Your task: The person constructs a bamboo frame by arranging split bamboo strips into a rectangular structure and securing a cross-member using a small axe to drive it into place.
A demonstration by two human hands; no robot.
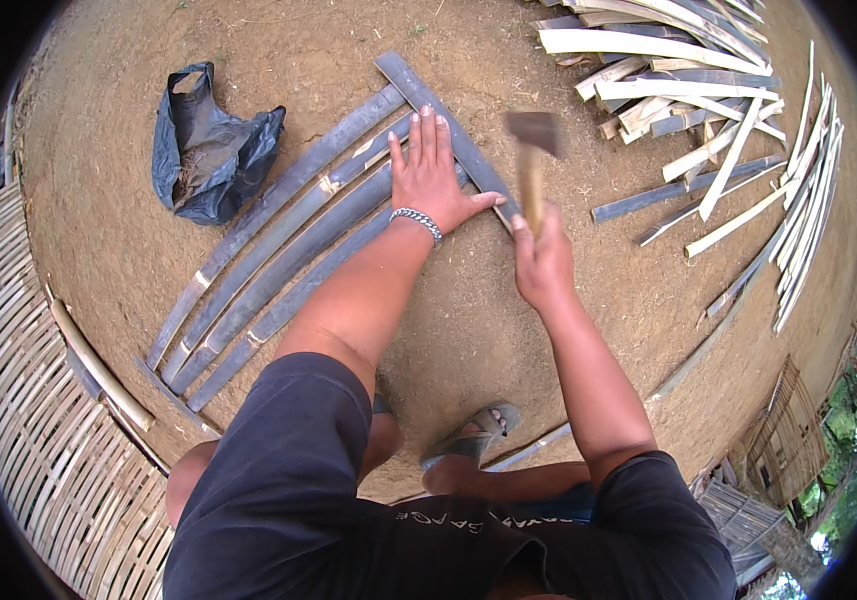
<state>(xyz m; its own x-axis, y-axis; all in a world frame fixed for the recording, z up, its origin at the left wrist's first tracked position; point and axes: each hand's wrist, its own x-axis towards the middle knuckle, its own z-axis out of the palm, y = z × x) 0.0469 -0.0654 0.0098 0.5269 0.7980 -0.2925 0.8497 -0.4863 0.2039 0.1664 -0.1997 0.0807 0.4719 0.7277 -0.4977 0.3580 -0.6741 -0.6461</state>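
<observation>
My left hand (pixel 431 170) lies flat with fingers spread on the dark, split bamboo slats (pixel 299 225), near their far ends. A silver chain bracelet is on that wrist. Its thumb reaches toward the crosspiece (pixel 459 140), a dark strip laid across the ends of the slats. Closed around the wooden handle of a hatchet (pixel 532 175) is my right hand (pixel 546 262), just right of the crosspiece's near end. The hatchet's brown metal head is raised and blurred. Several slats run side by side toward the lower left, where another thin strip (pixel 174 385) crosses under or against their ends.
A black plastic bag (pixel 214 150) sits open on the dirt ground at left. Split bamboo pieces (pixel 669 90) are heaped at far right, with thin pale strips (pixel 811 210) beside them. A woven slat platform (pixel 49 400) borders the left. My sandalled foot (pixel 474 435) is below the hands.
</observation>
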